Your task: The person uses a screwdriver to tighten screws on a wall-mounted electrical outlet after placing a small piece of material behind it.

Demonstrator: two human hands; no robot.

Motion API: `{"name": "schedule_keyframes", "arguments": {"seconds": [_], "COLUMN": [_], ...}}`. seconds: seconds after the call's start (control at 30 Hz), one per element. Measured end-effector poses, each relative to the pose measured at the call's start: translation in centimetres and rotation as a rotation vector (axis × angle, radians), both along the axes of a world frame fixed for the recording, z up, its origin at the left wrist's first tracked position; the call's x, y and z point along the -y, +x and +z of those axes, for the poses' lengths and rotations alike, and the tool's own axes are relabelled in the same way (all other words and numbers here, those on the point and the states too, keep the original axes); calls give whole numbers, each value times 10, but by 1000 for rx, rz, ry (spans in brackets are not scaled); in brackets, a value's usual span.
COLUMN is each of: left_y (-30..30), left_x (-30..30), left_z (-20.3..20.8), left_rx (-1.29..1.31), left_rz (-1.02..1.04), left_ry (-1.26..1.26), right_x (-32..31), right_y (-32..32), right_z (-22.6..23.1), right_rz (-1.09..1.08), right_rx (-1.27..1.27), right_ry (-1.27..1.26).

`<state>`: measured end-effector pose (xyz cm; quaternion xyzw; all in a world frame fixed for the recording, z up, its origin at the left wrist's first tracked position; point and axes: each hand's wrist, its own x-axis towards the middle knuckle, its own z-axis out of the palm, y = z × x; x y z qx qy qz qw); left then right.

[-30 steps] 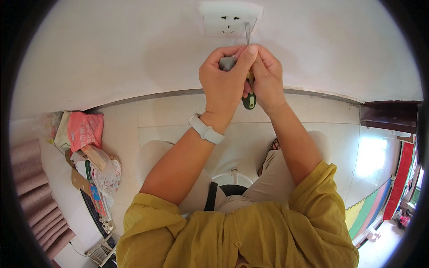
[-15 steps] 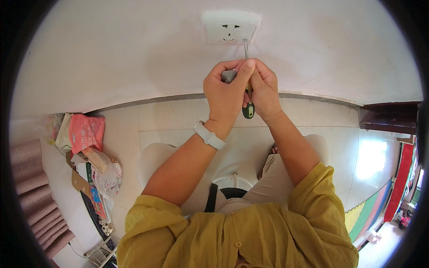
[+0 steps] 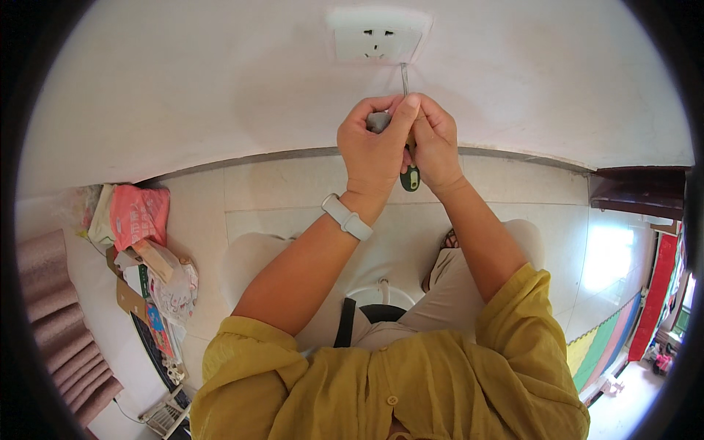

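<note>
A white wall socket (image 3: 352,45) sits in the pale wall at the top. Just under its lower right edge is the tip of a screwdriver (image 3: 405,77), whose dark green and yellow handle shows below my hands. Whether the tip touches the plate I cannot tell. My right hand (image 3: 438,143) is closed round the handle. Against it, my left hand (image 3: 370,150) presses its thumb near the shaft. A small grey object (image 3: 378,122) shows between that hand's curled fingers and thumb; its kind is partly hidden.
Pale floor tiles (image 3: 293,194) meet the wall below my hands. On the left lie a pink bag (image 3: 139,216), a clear plastic bag (image 3: 174,290) and cardboard, near a brown curtain (image 3: 62,315). Dark wooden furniture (image 3: 638,192) and a striped mat (image 3: 598,352) are at the right.
The screwdriver tip has slipped from the plate's lower right part to just below its edge. Both hands keep their grip, and the view has shifted slightly.
</note>
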<state>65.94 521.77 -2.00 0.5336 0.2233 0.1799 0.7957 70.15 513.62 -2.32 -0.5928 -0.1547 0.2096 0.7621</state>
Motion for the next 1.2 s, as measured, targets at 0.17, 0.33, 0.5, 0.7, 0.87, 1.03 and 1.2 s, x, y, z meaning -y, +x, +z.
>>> {"name": "schedule_keyframes", "arguments": {"seconds": [0.17,0.33,0.5,0.7,0.87,1.03,1.2], "left_y": [-4,-3,-5,-2,-4,-1,-2], "left_x": [1,1,0,-2,-1,-2,0], "left_z": [2,4,10,12,13,13,9], "left_rx": [-59,-1,-28,9,-16,22,-15], "left_rz": [22,58,36,38,61,48,57], "left_ry": [37,49,120,95,105,109,123], "right_x": [0,0,-3,-6,-9,-6,-6], "right_y": [-1,-3,-4,-3,-5,-4,-6], "right_z": [-7,-2,-1,4,4,1,0], "right_rz": [12,-6,-28,-41,-81,-84,-61], "right_rx": [3,75,45,99,-2,69,45], "right_ry": [7,-21,12,8,28,-10,10]}}
